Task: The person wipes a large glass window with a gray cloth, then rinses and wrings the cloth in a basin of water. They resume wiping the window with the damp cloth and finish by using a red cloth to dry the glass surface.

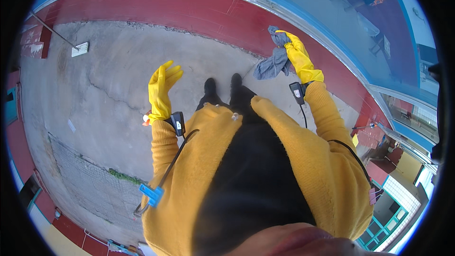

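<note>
Both hands wear yellow rubber gloves. My right hand [298, 54] is raised in front of the red wall base, closed on a bunched grey cloth [273, 64]; part of the cloth sticks out above the fingers and the longer part hangs down to the left. My left hand [163, 87] is held up over the concrete ground, fingers apart and slightly curled, with nothing seen in it. A small black device is strapped at each wrist, with a cable running up each yellow knitted sleeve.
A red painted wall base [199, 10] curves across the front, below blue-framed windows [341, 32]. A pole with a flat white head [80, 49] leans at the far left. Red steps [371, 117] stand at the right. The concrete ground [117, 67] has cracks.
</note>
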`<control>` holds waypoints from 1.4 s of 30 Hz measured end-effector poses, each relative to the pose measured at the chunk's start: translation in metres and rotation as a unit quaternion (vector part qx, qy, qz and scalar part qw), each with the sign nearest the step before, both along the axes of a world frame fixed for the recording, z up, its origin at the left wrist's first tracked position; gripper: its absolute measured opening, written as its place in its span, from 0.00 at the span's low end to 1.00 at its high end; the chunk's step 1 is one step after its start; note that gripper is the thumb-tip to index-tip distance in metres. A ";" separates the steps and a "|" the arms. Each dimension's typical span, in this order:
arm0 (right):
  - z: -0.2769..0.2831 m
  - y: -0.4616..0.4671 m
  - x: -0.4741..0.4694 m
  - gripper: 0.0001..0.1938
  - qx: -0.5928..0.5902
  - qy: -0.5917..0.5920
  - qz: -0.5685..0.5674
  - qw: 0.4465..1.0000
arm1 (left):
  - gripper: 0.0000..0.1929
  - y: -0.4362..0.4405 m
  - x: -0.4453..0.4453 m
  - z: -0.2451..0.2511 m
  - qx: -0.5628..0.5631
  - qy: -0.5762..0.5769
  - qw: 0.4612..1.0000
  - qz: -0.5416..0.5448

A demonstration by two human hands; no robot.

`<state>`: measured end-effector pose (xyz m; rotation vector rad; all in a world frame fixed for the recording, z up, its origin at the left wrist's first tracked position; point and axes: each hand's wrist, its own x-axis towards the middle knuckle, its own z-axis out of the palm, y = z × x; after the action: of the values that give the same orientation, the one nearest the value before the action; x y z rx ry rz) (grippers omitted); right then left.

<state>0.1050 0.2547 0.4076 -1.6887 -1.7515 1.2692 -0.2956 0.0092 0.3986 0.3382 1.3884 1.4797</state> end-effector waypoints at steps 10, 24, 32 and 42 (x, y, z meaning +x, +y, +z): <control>-0.014 -0.060 0.011 0.21 0.301 -0.169 -0.013 0.938 | 0.28 0.111 0.113 -0.025 -0.027 -0.093 0.933 -0.347; -0.025 -0.038 -0.041 0.30 0.106 0.077 0.133 0.982 | 0.25 0.141 0.170 -0.008 0.039 -0.096 0.938 -0.331; 0.033 0.040 -0.133 0.33 -0.136 0.308 -0.108 0.935 | 0.27 0.119 0.110 0.029 0.059 0.012 0.983 -0.172; -0.027 0.072 -0.034 0.06 0.037 0.491 -0.407 0.769 | 0.26 0.097 0.094 0.001 -0.012 0.003 0.985 -0.175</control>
<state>0.0712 0.3263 0.3805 -1.1041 -0.3508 1.2217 -0.2014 0.1059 0.3992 0.5429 1.2750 1.1735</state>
